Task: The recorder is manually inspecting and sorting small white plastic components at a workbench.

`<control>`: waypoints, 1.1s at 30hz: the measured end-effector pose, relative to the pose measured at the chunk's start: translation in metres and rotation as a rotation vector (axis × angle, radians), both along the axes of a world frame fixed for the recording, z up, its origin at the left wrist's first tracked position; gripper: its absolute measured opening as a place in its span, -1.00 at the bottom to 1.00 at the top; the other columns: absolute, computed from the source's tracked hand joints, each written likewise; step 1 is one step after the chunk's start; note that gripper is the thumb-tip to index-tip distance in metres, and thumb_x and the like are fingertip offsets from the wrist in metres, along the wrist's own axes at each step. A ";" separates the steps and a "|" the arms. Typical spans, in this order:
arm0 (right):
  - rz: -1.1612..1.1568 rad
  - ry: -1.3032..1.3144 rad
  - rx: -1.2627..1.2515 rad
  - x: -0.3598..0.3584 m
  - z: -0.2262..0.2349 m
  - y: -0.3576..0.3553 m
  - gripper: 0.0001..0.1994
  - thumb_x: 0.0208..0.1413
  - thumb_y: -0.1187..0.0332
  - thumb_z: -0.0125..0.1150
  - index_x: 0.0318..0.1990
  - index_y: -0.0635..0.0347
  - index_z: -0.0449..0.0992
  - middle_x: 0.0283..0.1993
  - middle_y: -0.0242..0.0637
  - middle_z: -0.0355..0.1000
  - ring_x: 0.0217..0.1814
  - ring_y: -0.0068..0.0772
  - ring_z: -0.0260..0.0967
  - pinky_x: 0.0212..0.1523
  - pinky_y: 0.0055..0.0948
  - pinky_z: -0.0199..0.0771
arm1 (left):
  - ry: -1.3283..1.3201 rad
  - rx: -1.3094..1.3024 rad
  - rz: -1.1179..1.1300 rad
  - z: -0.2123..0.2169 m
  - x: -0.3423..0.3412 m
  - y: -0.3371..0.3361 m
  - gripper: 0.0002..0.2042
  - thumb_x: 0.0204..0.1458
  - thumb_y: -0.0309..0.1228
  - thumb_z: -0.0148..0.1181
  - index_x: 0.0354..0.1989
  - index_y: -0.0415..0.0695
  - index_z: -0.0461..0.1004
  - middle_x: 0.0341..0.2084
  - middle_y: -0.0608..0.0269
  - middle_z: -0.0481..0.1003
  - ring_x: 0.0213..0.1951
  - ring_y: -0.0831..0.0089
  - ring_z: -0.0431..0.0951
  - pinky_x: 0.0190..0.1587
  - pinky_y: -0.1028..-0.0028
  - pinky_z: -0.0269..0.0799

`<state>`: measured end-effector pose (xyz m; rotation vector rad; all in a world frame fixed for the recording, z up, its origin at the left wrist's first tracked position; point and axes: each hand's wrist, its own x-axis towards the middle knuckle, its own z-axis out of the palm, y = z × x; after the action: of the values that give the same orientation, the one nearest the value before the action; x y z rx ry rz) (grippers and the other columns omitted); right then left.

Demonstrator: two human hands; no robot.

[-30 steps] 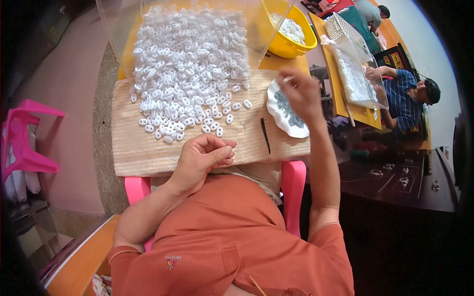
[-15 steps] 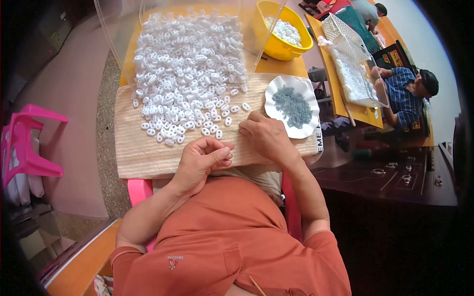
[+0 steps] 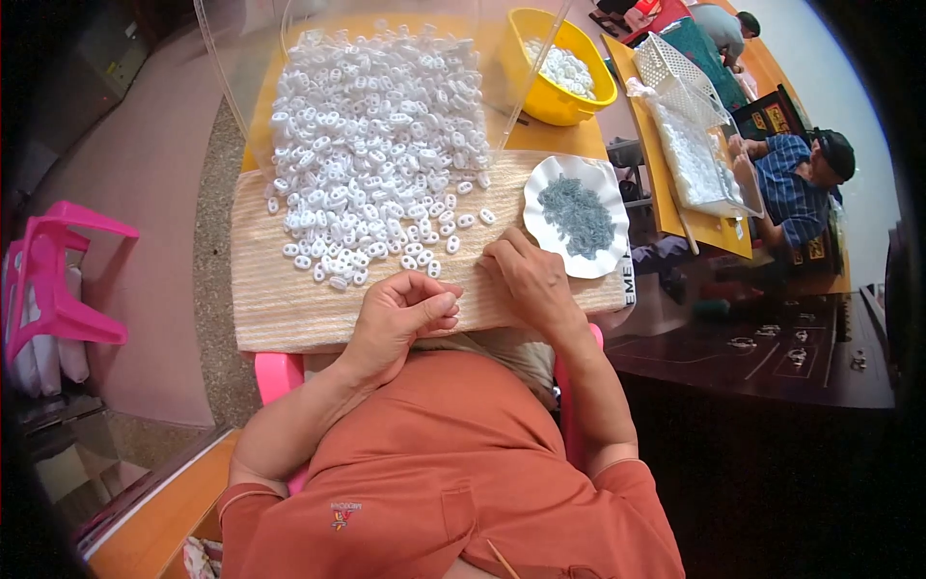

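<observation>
Small white oval plastic pieces with two holes lie heaped on a striped cloth before me. Just short of the pile's near edge, my left hand is closed, thumb pressed against the curled fingers; whatever it pinches is too small or hidden to name. My right hand rests low over the cloth beside the plate, fingers curled downward and together, their tips out of sight. A white scalloped plate to its right holds many tiny grey-blue translucent parts.
A clear box surrounds the pile's far part. Behind the plate stands a yellow basin with white pieces. A pink stool is at the left. At the right, a person in a checked shirt works by a clear bin.
The view has shifted slightly, so the table appears a little lower and to the right. My right hand has shifted slightly over the cloth; the left keeps its pinch.
</observation>
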<state>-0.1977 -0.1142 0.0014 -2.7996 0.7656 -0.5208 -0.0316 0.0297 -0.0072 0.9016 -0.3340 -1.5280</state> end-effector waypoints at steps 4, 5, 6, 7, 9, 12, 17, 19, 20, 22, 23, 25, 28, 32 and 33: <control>-0.005 0.013 0.006 0.000 -0.001 0.001 -0.90 0.04 0.38 0.23 -0.37 0.15 0.44 -0.41 -0.28 0.35 -0.44 -0.19 0.41 -0.48 -0.30 0.41 | -0.004 -0.004 -0.006 0.000 0.000 -0.001 -0.91 0.07 -0.52 0.21 -0.27 -0.21 0.46 -0.23 0.11 0.53 -0.29 0.53 0.57 -0.20 0.52 0.58; -0.014 0.022 0.016 0.000 -0.001 0.000 -0.89 0.04 0.37 0.23 -0.37 0.16 0.43 -0.41 -0.28 0.35 -0.44 -0.19 0.41 -0.48 -0.30 0.41 | -0.006 -0.003 -0.005 0.000 0.000 -0.001 -0.91 0.07 -0.52 0.21 -0.27 -0.21 0.46 -0.23 0.11 0.53 -0.29 0.53 0.57 -0.20 0.52 0.58; -0.022 0.031 0.025 0.000 0.000 0.000 -0.89 0.05 0.37 0.23 -0.37 0.17 0.43 -0.41 -0.28 0.35 -0.44 -0.19 0.41 -0.48 -0.30 0.41 | -0.001 0.000 -0.010 0.000 0.000 -0.001 -0.91 0.07 -0.53 0.21 -0.28 -0.21 0.46 -0.22 0.11 0.53 -0.30 0.53 0.57 -0.20 0.52 0.58; -0.021 0.029 0.025 0.000 0.000 -0.001 -0.89 0.05 0.37 0.23 -0.37 0.17 0.43 -0.41 -0.28 0.35 -0.44 -0.19 0.41 -0.48 -0.30 0.41 | 0.004 0.002 -0.016 0.000 0.000 -0.001 -0.92 0.06 -0.53 0.21 -0.28 -0.21 0.46 -0.22 0.11 0.53 -0.30 0.53 0.57 -0.20 0.52 0.58; 0.002 0.012 0.079 -0.001 0.002 -0.002 -0.88 0.05 0.37 0.22 -0.37 0.19 0.43 -0.40 -0.27 0.36 -0.42 -0.15 0.41 -0.48 -0.29 0.40 | 0.001 0.002 -0.015 0.000 -0.001 -0.001 -0.92 0.07 -0.53 0.21 -0.29 -0.21 0.47 -0.22 0.12 0.53 -0.30 0.53 0.57 -0.20 0.52 0.58; 0.001 -0.075 0.107 -0.001 0.001 -0.003 -0.90 0.05 0.43 0.22 -0.36 0.22 0.43 -0.40 -0.22 0.37 -0.43 -0.13 0.41 -0.47 -0.29 0.39 | -0.007 0.002 -0.018 -0.002 0.000 -0.001 -0.92 0.08 -0.53 0.20 -0.28 -0.21 0.47 -0.23 0.13 0.53 -0.30 0.53 0.57 -0.20 0.52 0.58; 0.159 -0.406 0.290 0.012 0.013 0.020 -0.92 0.01 0.54 0.22 -0.35 0.26 0.44 -0.42 -0.18 0.38 -0.46 -0.20 0.39 -0.48 -0.36 0.36 | 0.012 -0.011 -0.013 0.002 -0.001 -0.001 -0.90 0.11 -0.52 0.16 -0.21 -0.19 0.45 -0.25 0.19 0.53 -0.27 0.54 0.56 -0.19 0.51 0.57; 0.241 -0.469 0.406 0.016 0.014 0.031 -0.92 0.01 0.55 0.24 -0.37 0.28 0.45 -0.43 -0.20 0.38 -0.47 -0.27 0.37 -0.48 -0.42 0.35 | 0.144 -0.046 -0.029 0.002 -0.001 0.000 -0.86 0.13 -0.48 0.16 -0.17 -0.20 0.43 -0.27 0.24 0.53 -0.27 0.56 0.54 -0.16 0.49 0.56; 0.243 -0.471 0.407 0.016 0.015 0.034 -0.92 0.01 0.55 0.24 -0.37 0.28 0.45 -0.43 -0.20 0.38 -0.47 -0.27 0.37 -0.48 -0.42 0.35 | 0.142 -0.045 -0.027 0.001 -0.001 0.000 -0.86 0.13 -0.48 0.16 -0.17 -0.20 0.43 -0.27 0.24 0.53 -0.27 0.56 0.54 -0.16 0.49 0.56; 0.228 -0.488 0.487 0.017 0.016 0.037 -0.93 0.01 0.55 0.25 -0.36 0.28 0.46 -0.43 -0.20 0.39 -0.46 -0.30 0.37 -0.47 -0.44 0.35 | 0.172 -0.071 -0.017 -0.002 -0.001 0.002 -0.87 0.14 -0.50 0.13 -0.16 -0.19 0.43 -0.28 0.26 0.52 -0.24 0.53 0.55 -0.15 0.47 0.57; 0.230 -0.489 0.490 0.017 0.015 0.038 -0.93 0.01 0.55 0.25 -0.36 0.28 0.46 -0.43 -0.20 0.39 -0.46 -0.30 0.37 -0.47 -0.44 0.35 | 0.171 -0.068 -0.014 -0.002 -0.001 0.002 -0.87 0.14 -0.50 0.13 -0.16 -0.19 0.43 -0.28 0.26 0.52 -0.24 0.53 0.55 -0.15 0.47 0.57; 0.259 -0.503 0.482 0.016 0.011 0.037 -0.93 0.02 0.55 0.24 -0.34 0.29 0.48 -0.41 -0.20 0.40 -0.44 -0.32 0.38 -0.46 -0.46 0.35 | 0.191 -0.088 -0.016 -0.003 -0.001 0.002 -0.88 0.14 -0.50 0.13 -0.17 -0.20 0.43 -0.30 0.26 0.51 -0.22 0.52 0.55 -0.15 0.48 0.57; 0.271 -0.514 0.535 0.016 0.009 0.038 -0.92 0.02 0.56 0.24 -0.32 0.30 0.49 -0.39 -0.20 0.41 -0.41 -0.36 0.39 -0.43 -0.49 0.36 | 0.176 -0.087 0.009 0.001 -0.002 0.003 -0.89 0.14 -0.51 0.13 -0.19 -0.22 0.42 -0.31 0.25 0.51 -0.24 0.53 0.55 -0.15 0.49 0.58; 0.250 -0.525 0.655 0.016 0.012 0.041 -0.90 0.03 0.57 0.23 -0.28 0.31 0.50 -0.37 -0.21 0.42 -0.40 -0.39 0.39 -0.41 -0.51 0.38 | 0.173 -0.072 0.034 -0.003 -0.001 0.002 -0.89 0.13 -0.52 0.13 -0.19 -0.22 0.42 -0.34 0.25 0.51 -0.27 0.54 0.55 -0.17 0.49 0.58; 0.254 -0.523 0.630 0.016 0.012 0.040 -0.90 0.03 0.58 0.23 -0.27 0.31 0.50 -0.36 -0.21 0.42 -0.39 -0.40 0.39 -0.40 -0.52 0.38 | 0.162 -0.076 0.018 -0.003 0.000 0.002 -0.89 0.13 -0.52 0.14 -0.19 -0.21 0.42 -0.34 0.24 0.52 -0.29 0.53 0.56 -0.19 0.50 0.58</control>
<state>-0.1819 -0.0740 0.0135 -2.0086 0.3640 -0.7593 -0.0316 0.0318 -0.0105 0.7148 -0.2638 -1.5501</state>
